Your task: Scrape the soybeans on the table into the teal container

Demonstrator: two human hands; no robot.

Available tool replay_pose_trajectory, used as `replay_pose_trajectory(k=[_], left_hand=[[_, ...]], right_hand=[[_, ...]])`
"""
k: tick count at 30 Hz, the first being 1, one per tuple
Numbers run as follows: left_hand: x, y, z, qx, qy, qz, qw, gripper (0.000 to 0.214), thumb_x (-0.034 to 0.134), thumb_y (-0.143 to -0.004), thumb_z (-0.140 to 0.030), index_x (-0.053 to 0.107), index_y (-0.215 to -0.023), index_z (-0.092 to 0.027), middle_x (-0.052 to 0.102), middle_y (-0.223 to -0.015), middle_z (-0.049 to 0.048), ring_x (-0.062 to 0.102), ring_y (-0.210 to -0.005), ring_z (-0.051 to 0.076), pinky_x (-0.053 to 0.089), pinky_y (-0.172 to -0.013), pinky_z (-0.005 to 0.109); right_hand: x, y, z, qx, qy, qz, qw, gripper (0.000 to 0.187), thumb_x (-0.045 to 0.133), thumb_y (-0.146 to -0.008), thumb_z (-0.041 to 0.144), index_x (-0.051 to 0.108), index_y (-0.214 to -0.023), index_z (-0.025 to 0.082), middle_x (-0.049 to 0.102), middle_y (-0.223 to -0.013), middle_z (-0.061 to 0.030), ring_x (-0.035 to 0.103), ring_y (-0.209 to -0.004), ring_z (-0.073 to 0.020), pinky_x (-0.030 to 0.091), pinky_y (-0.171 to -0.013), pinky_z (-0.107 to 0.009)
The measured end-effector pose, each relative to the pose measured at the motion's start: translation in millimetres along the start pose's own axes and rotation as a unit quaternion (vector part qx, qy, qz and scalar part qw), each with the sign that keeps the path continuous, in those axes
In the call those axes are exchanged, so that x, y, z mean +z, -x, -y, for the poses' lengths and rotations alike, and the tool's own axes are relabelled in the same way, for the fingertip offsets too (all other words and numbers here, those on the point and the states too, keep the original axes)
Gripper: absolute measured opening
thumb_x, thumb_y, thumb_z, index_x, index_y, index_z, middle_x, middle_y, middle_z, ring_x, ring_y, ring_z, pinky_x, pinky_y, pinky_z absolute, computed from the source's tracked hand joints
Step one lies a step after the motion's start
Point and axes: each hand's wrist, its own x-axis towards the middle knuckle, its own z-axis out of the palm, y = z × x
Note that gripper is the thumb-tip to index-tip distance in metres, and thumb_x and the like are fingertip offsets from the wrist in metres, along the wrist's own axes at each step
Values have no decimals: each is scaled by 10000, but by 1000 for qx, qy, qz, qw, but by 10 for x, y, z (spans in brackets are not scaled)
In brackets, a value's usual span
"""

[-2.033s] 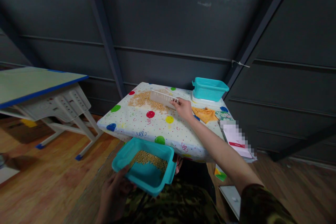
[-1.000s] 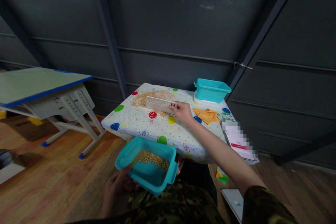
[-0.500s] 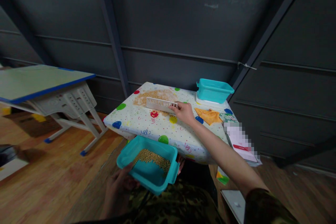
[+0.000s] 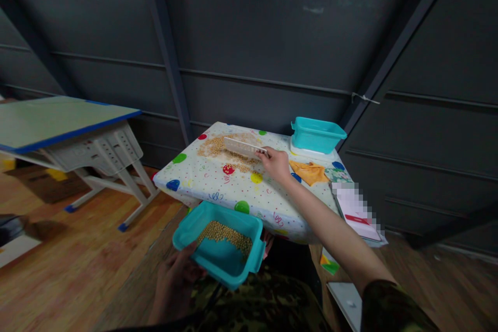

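Observation:
My right hand (image 4: pixel 274 163) is closed on one end of a white strip with a row of holes (image 4: pixel 243 149), held tilted over the table. Under and around that strip lie scattered soybeans (image 4: pixel 212 148), with a smaller patch in front of it. Below the table's front edge, my left hand (image 4: pixel 179 265) grips the near-left rim of a turquoise plastic bin (image 4: pixel 221 254). Soybeans (image 4: pixel 225 233) cover the far part of the bin's floor. The fingers of my left hand under the bin are partly hidden.
A patterned cloth covers the small table (image 4: pixel 210 182). At its back right stands another turquoise bin (image 4: pixel 318 135) on a white base. An orange cloth (image 4: pixel 309 171) and papers (image 4: pixel 356 210) lie at the right. Another desk (image 4: pixel 66 119) stands left; a dark panelled wall (image 4: pixel 264 36) rises behind.
The white strip has shifted slightly back and tilted over, exposing more beans in front of it. My left hand and the bin it holds stay in place.

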Motion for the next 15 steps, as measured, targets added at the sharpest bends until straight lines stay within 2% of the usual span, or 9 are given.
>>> replay_pose_trajectory(k=[3,6,9,12,15], left_hand=[[5,-6,20,12,8,10,1000,395,1134,-713,-270,743,-692,-221,678,-521,-31,627,-415,163,572,-427,253],[15,7,27,11,20,11,1000,496,1165,-665,-270,670,-653,-249,643,-498,-52,639,-411,169,579,-422,255],[13,25,26,15,17,18,1000,570,1208,-638,-346,645,-606,-257,610,-479,-58,648,-416,173,614,-442,269],[0,26,19,19,8,35,999,548,1238,-577,-438,730,-618,-238,656,-497,-42,665,-422,178,619,-448,274],[-14,2,19,8,5,40,999,506,1237,-525,-448,814,-687,-222,722,-542,-27,678,-426,181,598,-438,269]], right_hand=[[-30,-86,-90,32,-11,-29,999,476,886,-1055,460,647,-680,290,589,-614,18,566,-699,-226,376,-721,-350],[-27,-150,-185,38,-47,-9,998,593,888,-1060,562,555,-648,295,526,-615,35,497,-692,-202,346,-696,-347],[5,-237,-257,23,-64,43,997,561,920,-1020,551,589,-657,281,571,-655,31,512,-719,-198,341,-697,-338],[37,-408,-289,13,-57,88,994,477,962,-969,483,655,-679,261,610,-680,36,544,-737,-199,352,-713,-331],[57,-635,-287,13,-57,107,992,406,978,-941,448,714,-708,247,622,-701,44,568,-757,-200,377,-732,-321]])
